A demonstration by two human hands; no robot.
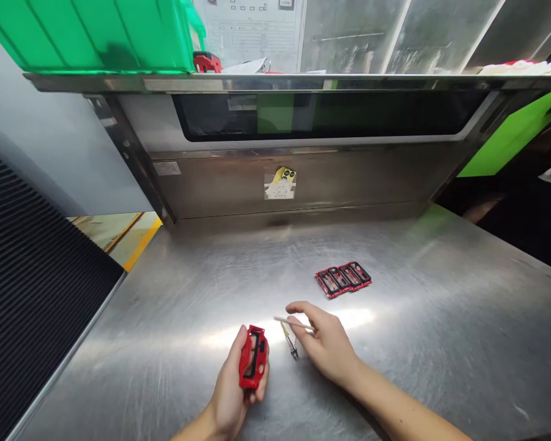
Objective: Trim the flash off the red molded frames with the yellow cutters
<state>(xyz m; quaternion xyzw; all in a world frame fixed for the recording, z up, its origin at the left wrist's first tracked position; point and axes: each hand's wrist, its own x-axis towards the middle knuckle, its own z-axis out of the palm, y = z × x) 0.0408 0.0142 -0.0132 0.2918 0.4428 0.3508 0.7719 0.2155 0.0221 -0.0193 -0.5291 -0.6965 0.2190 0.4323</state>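
Note:
My left hand (pixel 231 383) is closed around a red plastic frame (pixel 259 378) with a black inner rim and an oblong opening. The thumb lies along its left side and fingers wrap behind it. To the right, my right hand (pixel 329 343) holds a thin pale stick (pixel 298 323), its tip pointing left; the index finger is lifted off it. Below the stick, small pliers (pixel 292 348) lie on the metal table, partly hidden by the right hand's fingers. Beyond the right hand is a group of red parts with black rims (pixel 343 279), side by side.
The stainless steel table (pixel 165 306) has a back panel carrying a small bagged yellow item (pixel 280 183). Above runs a metal shelf (pixel 266 83) with a green bin (pixel 96 37) and a red part (pixel 207 62). Black ribbed material (pixel 37 275) stands at the left.

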